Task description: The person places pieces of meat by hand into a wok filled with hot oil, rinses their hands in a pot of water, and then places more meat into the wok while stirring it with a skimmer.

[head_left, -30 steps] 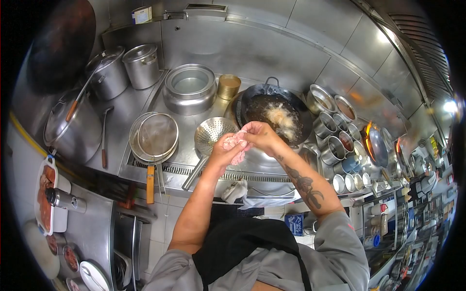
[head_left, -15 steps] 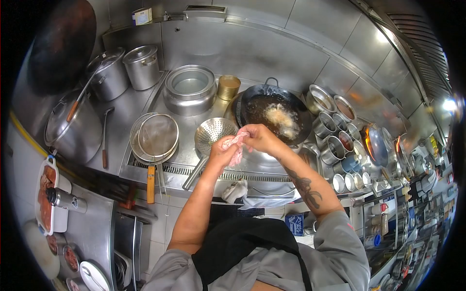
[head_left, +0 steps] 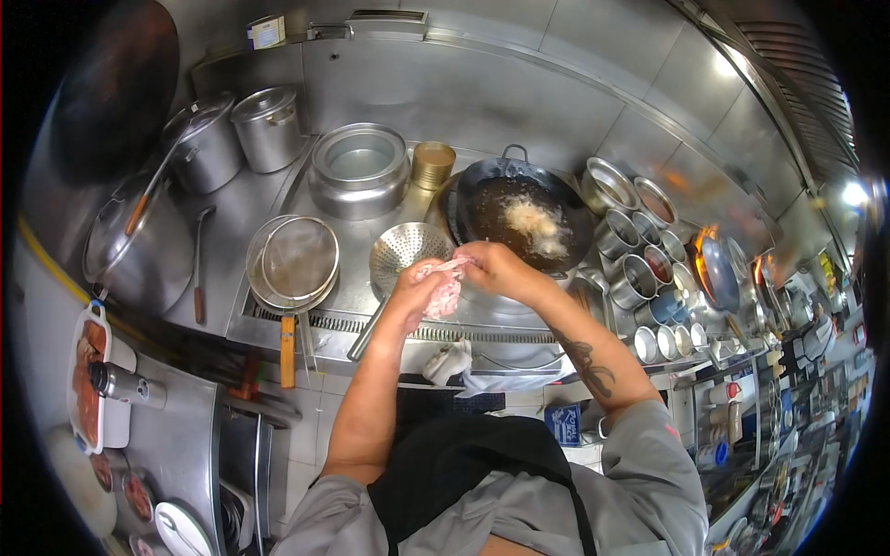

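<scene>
A pale pink, floppy piece of raw meat (head_left: pixel 445 295) hangs between my two hands, over the stove's front edge. My left hand (head_left: pixel 413 289) is closed on its left side. On its upper right end, my right hand (head_left: pixel 496 269) has its fingers pinched. Just behind my hands lies a perforated ladle (head_left: pixel 408 250), partly covered by my left hand and forearm. Beyond my right hand, a black wok (head_left: pixel 482 199) holds dark oil with pale, bubbling pieces (head_left: pixel 536 225) in it.
Two round strainers (head_left: pixel 298 255) rest left of the ladle. A wide steel pot (head_left: pixel 357 190) and a gold tin (head_left: pixel 432 167) stand behind. Metal containers (head_left: pixel 633 278) line the right side, near a flaming wok (head_left: pixel 717 269). A white tray of meat (head_left: pixel 116 408) sits at left.
The meat is stretched and hangs lower between my hands. My left hand has shifted slightly left, and my right hand has moved slightly down and right.
</scene>
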The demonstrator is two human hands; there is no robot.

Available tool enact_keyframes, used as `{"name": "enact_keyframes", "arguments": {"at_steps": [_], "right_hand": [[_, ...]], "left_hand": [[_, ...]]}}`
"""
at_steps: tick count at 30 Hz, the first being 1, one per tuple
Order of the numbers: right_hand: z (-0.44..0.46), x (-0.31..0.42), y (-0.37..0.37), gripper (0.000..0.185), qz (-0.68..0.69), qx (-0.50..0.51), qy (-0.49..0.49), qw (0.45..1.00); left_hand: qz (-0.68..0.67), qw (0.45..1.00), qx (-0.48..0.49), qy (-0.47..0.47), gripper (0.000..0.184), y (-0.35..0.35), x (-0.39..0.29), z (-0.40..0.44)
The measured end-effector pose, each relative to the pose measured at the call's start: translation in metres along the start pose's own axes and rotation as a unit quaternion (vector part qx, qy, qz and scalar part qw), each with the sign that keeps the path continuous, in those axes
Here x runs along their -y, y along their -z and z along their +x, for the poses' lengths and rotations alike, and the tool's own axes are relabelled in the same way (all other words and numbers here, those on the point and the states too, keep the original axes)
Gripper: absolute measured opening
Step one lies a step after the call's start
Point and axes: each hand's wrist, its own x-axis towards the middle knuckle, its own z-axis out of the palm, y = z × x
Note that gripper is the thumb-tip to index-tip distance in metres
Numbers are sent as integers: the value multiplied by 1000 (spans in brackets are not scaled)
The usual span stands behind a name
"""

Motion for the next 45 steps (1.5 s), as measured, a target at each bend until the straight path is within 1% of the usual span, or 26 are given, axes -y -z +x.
{"name": "enact_keyframes", "arguments": {"at_steps": [1, 4, 9, 12, 13, 15, 18, 20, 21, 22, 23, 26, 27, 28, 30, 32, 33, 34, 35, 36, 37, 38, 40, 42, 43, 45], "right_hand": [[-1, -1, 2, 19, -11, -17, 8, 1000], [-3, 6, 10, 19, 137, 14, -157, 978], [-10, 1, 15, 18, 290, -6, -201, 936], [-14, 0, 21, 18, 364, -34, -229, 902], [-16, 0, 25, 18, 383, -48, -242, 890], [-23, 0, 39, 18, 405, -65, -229, 883], [-34, 0, 64, 21, 439, -107, -215, 866], [-41, -4, 83, 24, 414, -143, -203, 876], [-44, -9, 90, 24, 365, -153, -202, 896], [-47, -14, 97, 24, 314, -161, -200, 914], [-50, -26, 103, 24, 233, -164, -207, 936], [-65, -90, 101, 22, 35, -150, -175, 972], [-75, -148, 90, 21, 54, -184, -159, 968], [-87, -174, 87, 18, -32, -155, -184, 970], [-106, -201, 89, 15, -202, -90, -227, 949], [-119, -219, 107, 18, -200, -122, -308, 922], [-119, -217, 117, 20, -284, -139, -272, 909], [-118, -214, 126, 22, -369, -160, -241, 883], [-106, -177, 134, 11, -315, -238, -217, 892], [-94, -144, 143, 13, -354, -277, -137, 882], [-83, -109, 150, 16, -339, -292, -80, 891], [-69, -90, 154, 20, -328, -302, -65, 893], [-44, -28, 147, 21, -258, -272, -46, 926], [-25, 8, 122, 23, -144, -211, -51, 965], [-16, 15, 105, 26, -104, -155, -48, 981], [-2, 31, 71, 34, -53, -58, -48, 996]], "left_hand": [[-5, 1000, 2, 1, 15, 0, 0, 0], [-35, 999, -5, 6, 15, 3, 4, 5], [-70, 997, 16, 16, 12, 5, 4, 8], [-105, 994, -18, 5, 13, -4, -2, 6], [-102, 994, -29, -11, 14, -1, -1, 7], [-95, 993, -50, -41, 15, 7, -1, 9], [-28, 996, -83, -34, 15, 13, -7, 4], [-36, 996, -72, -29, 20, 19, -3, 5], [-43, 997, -59, -25, 22, 18, -6, 2], [-50, 997, -47, -22, 24, 19, -7, 0], [-47, 999, -20, -10, 30, 30, -1, 4], [-53, 998, -19, -22, 36, 19, -3, -4], [-49, 998, -21, -19, 37, 19, -1, -4], [-46, 998, -24, -17, 38, 20, 1, -3], [-37, 999, -26, -17, 39, 20, 6, -5], [-22, 999, -22, -23, 40, 21, 6, -5], [-17, 999, -31, -19, 40, 20, 4, -6], [-13, 999, -39, -14, 40, 18, 2, -8], [-10, 999, -48, -9, 40, 16, 1, -8], [-12, 999, -49, -13, 40, 14, 2, -7], [-15, 998, -52, -18, 39, 12, 3, -5], [-17, 998, -55, -25, 39, 10, 4, -3], [-13, 996, -72, -43, 41, 3, 8, 2], [1, 996, -72, -60, 42, -4, 8, 8], [-7, 996, -81, -46, 39, -10, 4, 8], [47, 995, -62, -68, 41, -6, 13, 17]]}}
